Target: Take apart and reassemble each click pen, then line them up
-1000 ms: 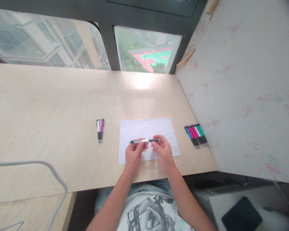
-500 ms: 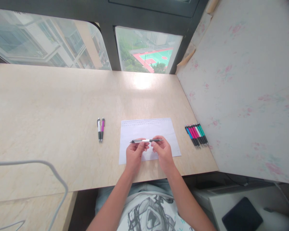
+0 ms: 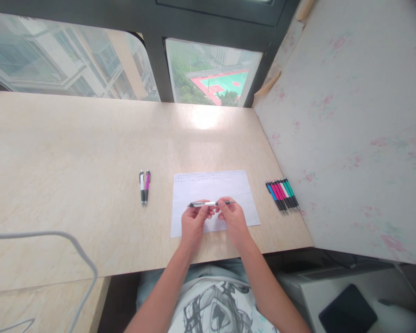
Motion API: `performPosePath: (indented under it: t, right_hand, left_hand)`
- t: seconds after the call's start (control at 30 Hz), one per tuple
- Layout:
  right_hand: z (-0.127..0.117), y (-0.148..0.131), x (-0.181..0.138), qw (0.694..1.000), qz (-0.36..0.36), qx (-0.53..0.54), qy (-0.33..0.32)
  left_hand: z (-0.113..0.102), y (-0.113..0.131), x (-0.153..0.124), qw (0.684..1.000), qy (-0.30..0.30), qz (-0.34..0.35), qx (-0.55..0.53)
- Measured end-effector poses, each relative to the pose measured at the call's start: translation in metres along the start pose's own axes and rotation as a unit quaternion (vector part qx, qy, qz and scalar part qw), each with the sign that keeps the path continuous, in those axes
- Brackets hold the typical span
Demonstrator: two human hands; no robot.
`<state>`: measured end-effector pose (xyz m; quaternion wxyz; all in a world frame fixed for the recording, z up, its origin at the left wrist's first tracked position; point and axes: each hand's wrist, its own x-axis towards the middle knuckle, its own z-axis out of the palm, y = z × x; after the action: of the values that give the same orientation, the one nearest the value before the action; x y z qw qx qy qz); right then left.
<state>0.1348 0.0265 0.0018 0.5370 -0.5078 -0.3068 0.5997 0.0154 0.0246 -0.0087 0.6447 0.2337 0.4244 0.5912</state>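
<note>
A white and black pen (image 3: 208,204) lies level between my two hands, above a sheet of paper (image 3: 215,186). My left hand (image 3: 195,217) pinches its clip end between thumb and fingers. Around the black grip end, my right hand (image 3: 231,215) has its thumb and fingers closed, with the thumb over the grip. Small rows of writing run along the paper's top edge; my hands cover part of its lower half.
Left of the paper lie a white pen (image 3: 142,187) and a purple pen (image 3: 147,187), side by side. A row of several coloured pens (image 3: 282,195) sits by the wall (image 3: 350,138). A grey cable (image 3: 86,259) arcs over the desk's left front. Windows (image 3: 215,69) border the desk's back.
My right thumb has moved up onto the pen's black grip, covering part of it. My left hand and the pen stay nearly in place.
</note>
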Motion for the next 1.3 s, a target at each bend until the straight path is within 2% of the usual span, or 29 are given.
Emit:
performPosePath:
  t: [0.17, 0.3, 0.5, 0.9, 1.3]
  right_hand:
    - [0.0015, 0.0008, 0.0010, 0.999, -0.018, -0.021, 0.018]
    - [-0.0008, 0.0022, -0.0007, 0.999, -0.037, -0.001, 0.008]
    - [-0.0009, 0.0026, -0.0003, 1.000, -0.009, -0.005, 0.018]
    - [0.0015, -0.0009, -0.0027, 0.997, -0.046, -0.023, 0.054]
    - [-0.0018, 0.0048, -0.0019, 0.999, -0.014, 0.044, 0.007]
  left_hand:
    - [-0.0011, -0.0009, 0.0003, 1.000, 0.003, -0.001, 0.004]
    - [-0.0004, 0.0000, 0.0001, 1.000, 0.003, 0.000, 0.003]
    - [0.0014, 0.0018, -0.0010, 1.000, 0.008, -0.001, 0.006]
    - [0.0016, 0.0018, -0.0004, 1.000, 0.014, -0.005, 0.011]
    - [-0.0001, 0.0005, 0.0002, 1.000, 0.009, -0.002, 0.005]
